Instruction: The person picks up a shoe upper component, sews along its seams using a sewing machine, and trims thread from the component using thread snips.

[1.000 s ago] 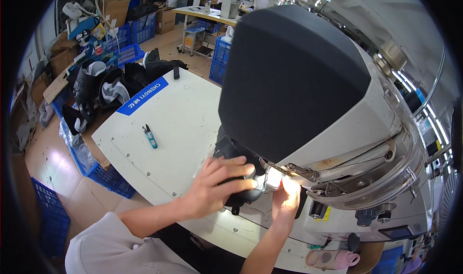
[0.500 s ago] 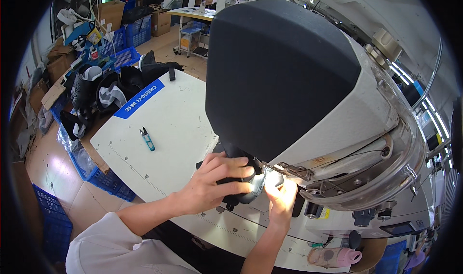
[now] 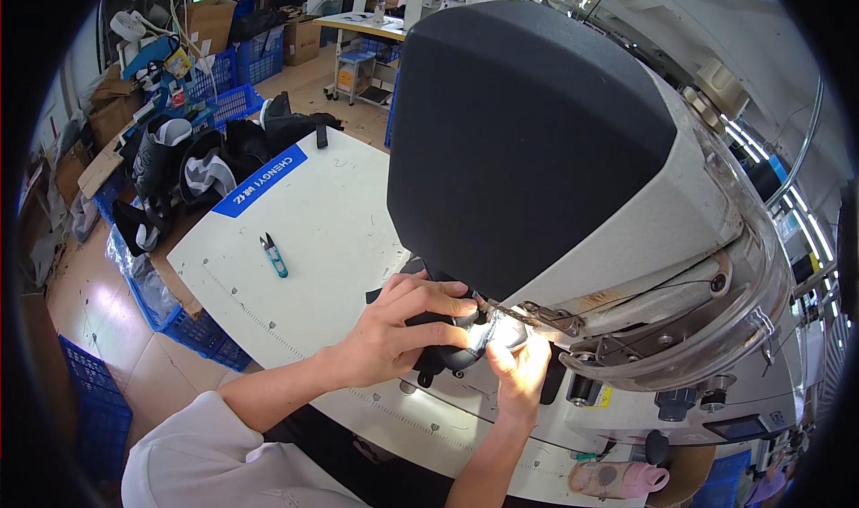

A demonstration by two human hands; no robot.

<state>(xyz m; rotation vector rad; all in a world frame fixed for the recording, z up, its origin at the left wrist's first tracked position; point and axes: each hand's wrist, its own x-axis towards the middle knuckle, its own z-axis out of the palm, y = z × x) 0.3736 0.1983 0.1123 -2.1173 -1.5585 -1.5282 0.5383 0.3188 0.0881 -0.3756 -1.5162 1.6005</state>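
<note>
A large sewing machine [image 3: 528, 141] with a dark head cover fills the middle and hides the needle from above. Under its lit sewing area sits a black and light-grey sewn piece [image 3: 437, 358], bulky and curved; it looks like a shoe upper. My left hand [image 3: 398, 325] grips it from the left, fingers closed over its black side and pointing at the needle area. My right hand [image 3: 523, 374] pinches its pale edge, thumb and fingers together in the bright light. Teal-handled thread snips [image 3: 275, 256] lie on the white table [image 3: 331, 213], left of my hands.
Black and grey sewn pieces [image 3: 206, 164] are heaped beyond the table's left edge, above blue crates [image 3: 210, 336]. A pink-capped bottle [image 3: 617, 479] lies at the lower right. A clear curved guard [image 3: 707, 365] juts out right of my right hand. Another sewing table [image 3: 362, 27] stands farther back.
The sewn piece has shifted slightly at the needle area, and my left fingers have edged a little to the right. Both hands keep their hold; the snips have not moved.
</note>
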